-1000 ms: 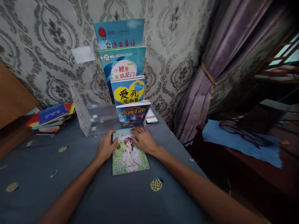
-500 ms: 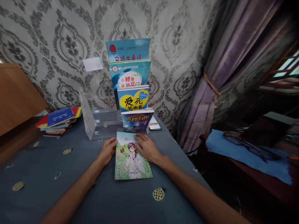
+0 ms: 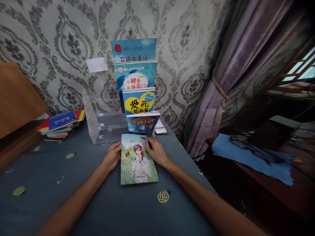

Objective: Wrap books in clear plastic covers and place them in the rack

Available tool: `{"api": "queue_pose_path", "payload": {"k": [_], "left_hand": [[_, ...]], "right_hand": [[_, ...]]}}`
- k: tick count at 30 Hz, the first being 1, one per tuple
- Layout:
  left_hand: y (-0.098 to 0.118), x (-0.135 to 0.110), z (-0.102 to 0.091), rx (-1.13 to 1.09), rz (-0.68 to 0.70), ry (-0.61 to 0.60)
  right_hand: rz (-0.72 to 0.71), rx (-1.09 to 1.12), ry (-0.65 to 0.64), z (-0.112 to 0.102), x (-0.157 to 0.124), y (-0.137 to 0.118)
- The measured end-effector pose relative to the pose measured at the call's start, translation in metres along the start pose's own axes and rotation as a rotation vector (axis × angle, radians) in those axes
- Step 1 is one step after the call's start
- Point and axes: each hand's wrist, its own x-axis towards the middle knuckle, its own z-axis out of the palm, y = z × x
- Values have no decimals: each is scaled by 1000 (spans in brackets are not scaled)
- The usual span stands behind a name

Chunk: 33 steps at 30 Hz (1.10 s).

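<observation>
- Held the illustrated book [image 3: 139,162] face up at the desk [image 3: 81,200], just in front of the clear rack [image 3: 91,118], lower edge nearest, probably for a plain view of the cover. Could not tell a slight lift from full rest.
- Set the left hand [image 3: 111,156] against the book's left edge, thumb and fingers near together; could not tell a pinch from mere contact.
- Laid the right hand [image 3: 157,151] over the upper right edge, thumb and forefinger spread, apparently for steadying opposite the left; could not see any grip underneath.
- Stood four books [image 3: 139,101] one behind another in rising steps on the rack's right side, presumably for showing each title.
- Piled more books [image 3: 61,120] flat, left of the rack, perhaps for saving space.
- Tied back the curtain [image 3: 205,121] with a cord [image 3: 220,87].
</observation>
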Motion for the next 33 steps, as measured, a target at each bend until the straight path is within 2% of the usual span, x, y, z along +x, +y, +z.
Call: {"api": "queue_pose_path", "payload": {"k": [3,6,9,13,19,26,33], "left_hand": [[0,-1,0,-9,19,18],[0,-2,1,-8,46,19],[1,-3,3,10,49,-3],[4,-6,4,51,7,-63],[5,-10,4,168,-54,-148],[3,-9,5,218,-47,-139],[4,-10,5,195,-38,-122]], "right_hand": [[160,402,36,4,4,6],[286,812,-15,5,4,4],[342,988,-86,1,3,-2],[354,1043,-75,-2,2,-8],[386,1008,-19,-1,2,-3],[401,952,33,3,3,-1],[361,936,5,-1,2,-5]]}}
